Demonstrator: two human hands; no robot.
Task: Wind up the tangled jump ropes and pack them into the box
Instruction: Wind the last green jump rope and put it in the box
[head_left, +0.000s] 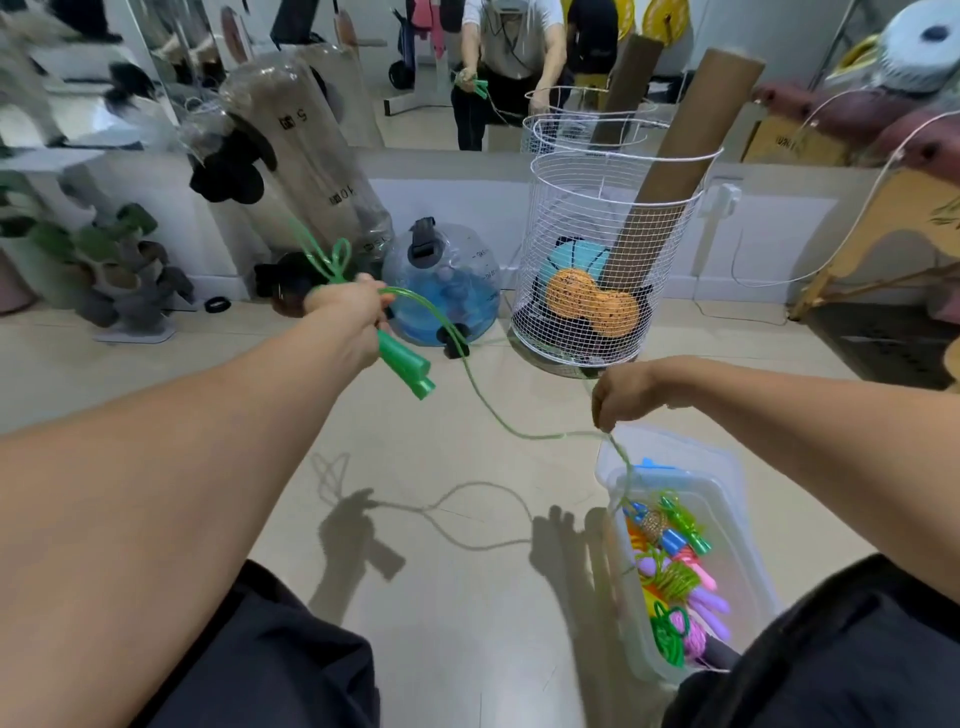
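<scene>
My left hand (349, 306) grips a green jump rope's two handles (406, 366) together with a few loops of the rope (332, 260) sticking up past my fist. The green rope (493, 410) sags from that hand across to my right hand (621, 389), which pinches it between fingertips. From there it drops into the clear plastic box (743, 561) on the floor at the lower right. Inside the box lie several wound ropes with blue, purple, pink, orange and green handles (675, 566).
A white wire basket (608, 260) holding balls and a cardboard tube stands ahead on the floor. A blue water jug (441, 280) and a clear bag (306, 156) sit to its left against a mirrored wall. My knees frame the bottom of the view.
</scene>
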